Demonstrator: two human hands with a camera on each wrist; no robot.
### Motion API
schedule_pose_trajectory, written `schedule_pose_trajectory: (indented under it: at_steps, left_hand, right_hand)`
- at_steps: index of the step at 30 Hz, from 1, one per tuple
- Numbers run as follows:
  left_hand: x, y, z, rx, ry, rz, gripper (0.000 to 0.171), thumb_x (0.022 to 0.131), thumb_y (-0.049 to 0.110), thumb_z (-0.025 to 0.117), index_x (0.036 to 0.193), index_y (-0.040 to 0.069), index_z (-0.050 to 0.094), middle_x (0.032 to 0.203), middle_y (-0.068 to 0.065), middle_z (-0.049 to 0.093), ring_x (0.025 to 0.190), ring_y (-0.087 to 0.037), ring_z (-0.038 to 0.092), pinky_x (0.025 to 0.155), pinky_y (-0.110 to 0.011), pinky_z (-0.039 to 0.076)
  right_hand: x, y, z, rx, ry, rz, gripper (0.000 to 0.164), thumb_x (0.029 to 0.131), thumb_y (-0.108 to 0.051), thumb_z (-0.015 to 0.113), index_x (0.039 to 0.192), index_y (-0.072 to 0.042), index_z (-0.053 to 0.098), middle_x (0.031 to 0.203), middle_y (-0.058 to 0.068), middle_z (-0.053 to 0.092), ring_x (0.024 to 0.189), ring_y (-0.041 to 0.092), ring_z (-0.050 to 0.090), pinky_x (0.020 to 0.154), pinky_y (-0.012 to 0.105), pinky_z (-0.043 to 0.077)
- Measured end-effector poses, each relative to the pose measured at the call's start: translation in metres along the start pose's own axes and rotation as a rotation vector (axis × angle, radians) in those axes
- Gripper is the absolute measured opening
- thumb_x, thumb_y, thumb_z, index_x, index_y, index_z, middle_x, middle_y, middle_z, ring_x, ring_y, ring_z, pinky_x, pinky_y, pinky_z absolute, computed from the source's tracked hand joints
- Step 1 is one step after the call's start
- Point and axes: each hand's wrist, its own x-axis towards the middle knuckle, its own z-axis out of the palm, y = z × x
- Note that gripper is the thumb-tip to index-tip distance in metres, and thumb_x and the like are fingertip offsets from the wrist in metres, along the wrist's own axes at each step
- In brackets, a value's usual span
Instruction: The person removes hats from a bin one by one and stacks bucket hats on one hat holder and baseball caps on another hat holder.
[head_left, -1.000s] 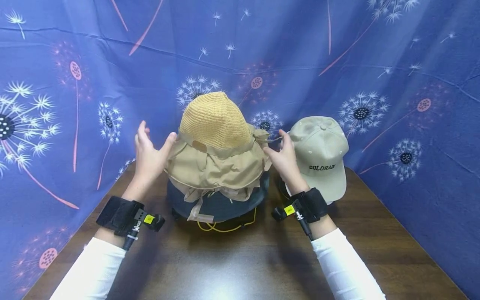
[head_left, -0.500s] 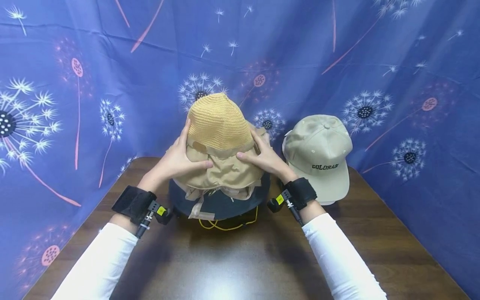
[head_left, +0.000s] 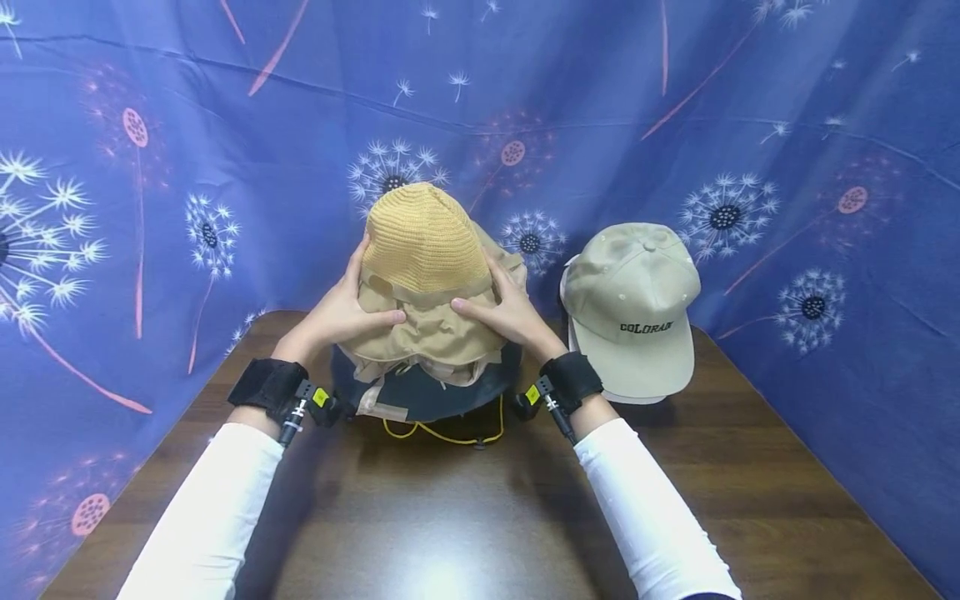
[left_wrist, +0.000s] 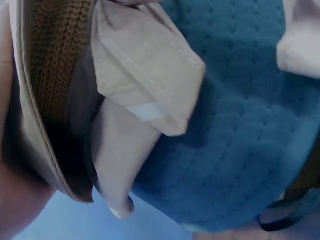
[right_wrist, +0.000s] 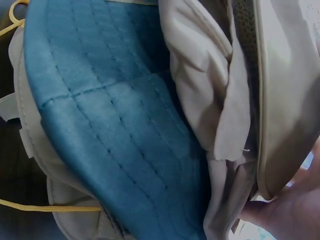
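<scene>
Straw crown, head view: woven yellow straw hat (head_left: 423, 242) with a tan cloth brim, topmost on a stack of hats at the middle of the surface (head_left: 465, 517).
Left hand, head view: left hand (head_left: 341, 312) cups the hat's left side, fingers curled up the crown, thumb pressed on the brim front.
Right hand, head view: right hand (head_left: 510, 308) mirrors it on the right side, thumb tip close to the left thumb.
Stack below, head view: dark blue hat (head_left: 435, 392) lies under the straw one; a yellow cord (head_left: 450, 435) loops out at the front.
Cap, head view: beige cap (head_left: 633, 304) with dark lettering stands just right of the stack, apart from the right hand.
Left wrist view: knitted straw and folded tan cloth flap lie against quilted blue fabric; fingers are mostly out of view, probably only a palm edge at lower left.
Right wrist view: stitched blue brim, creased tan cloth, yellow cord at the left edge; part of the hand shows at lower right.
</scene>
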Motion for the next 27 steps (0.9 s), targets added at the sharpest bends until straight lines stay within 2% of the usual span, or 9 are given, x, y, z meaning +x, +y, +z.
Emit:
schedule_pose_trajectory:
  at_steps: [7,13,17,19,22,27]
  left_hand:
    - [0.008,-0.009,0.000,-0.010,-0.027,-0.006,0.123,0.073,0.046,0.080,0.145,0.050,-0.020,0.163,-0.017,0.004,0.146,-0.045,0.019,0.117,-0.063,0.021]
    - [0.011,-0.011,0.000,-0.036,-0.033,0.003,0.123,0.073,0.044,0.081,0.145,0.049,-0.018,0.162,-0.018,0.007,0.146,-0.044,0.022,0.116,-0.064,0.021]
    - [0.011,-0.012,0.000,-0.042,-0.036,-0.007,0.123,0.073,0.044,0.080,0.145,0.050,-0.019,0.162,-0.018,0.005,0.146,-0.044,0.020,0.117,-0.064,0.020]
    - [0.011,-0.013,0.000,-0.041,-0.037,-0.012,0.122,0.074,0.045,0.080,0.144,0.051,-0.019,0.163,-0.017,0.004,0.147,-0.044,0.019,0.117,-0.064,0.019]
    - [0.013,-0.012,0.000,-0.036,-0.039,-0.019,0.122,0.074,0.046,0.080,0.144,0.052,-0.020,0.163,-0.015,0.001,0.147,-0.044,0.017,0.117,-0.064,0.018]
    - [0.015,-0.006,-0.005,-0.013,-0.062,-0.016,0.123,0.074,0.046,0.079,0.143,0.051,-0.024,0.163,-0.014,-0.005,0.148,-0.043,0.013,0.118,-0.063,0.017]
  right_hand:
    - [0.006,0.007,0.003,-0.011,0.014,0.021,0.091,0.079,-0.046,0.075,0.148,-0.048,0.015,0.160,-0.014,0.021,0.148,0.017,0.024,0.121,0.048,0.023]
    - [0.007,0.006,0.004,-0.057,0.026,0.076,0.095,0.077,-0.051,0.074,0.149,-0.047,0.012,0.161,-0.012,0.018,0.149,0.025,0.021,0.120,0.055,0.019]
    - [0.007,0.007,0.004,-0.035,0.014,0.075,0.094,0.078,-0.048,0.074,0.150,-0.046,0.012,0.162,-0.011,0.016,0.149,0.025,0.019,0.120,0.056,0.017]
    - [0.004,-0.003,0.003,-0.017,0.001,0.071,0.094,0.081,-0.041,0.073,0.152,-0.040,0.012,0.163,-0.006,0.015,0.150,0.026,0.018,0.121,0.057,0.015]
    - [0.007,-0.002,0.002,-0.024,-0.001,0.066,0.094,0.081,-0.041,0.073,0.152,-0.039,0.012,0.163,-0.006,0.015,0.150,0.026,0.017,0.121,0.057,0.015]
    - [0.017,0.009,0.001,-0.044,-0.003,0.044,0.093,0.079,-0.046,0.073,0.149,-0.047,0.011,0.161,-0.012,0.017,0.150,0.021,0.019,0.122,0.052,0.017]
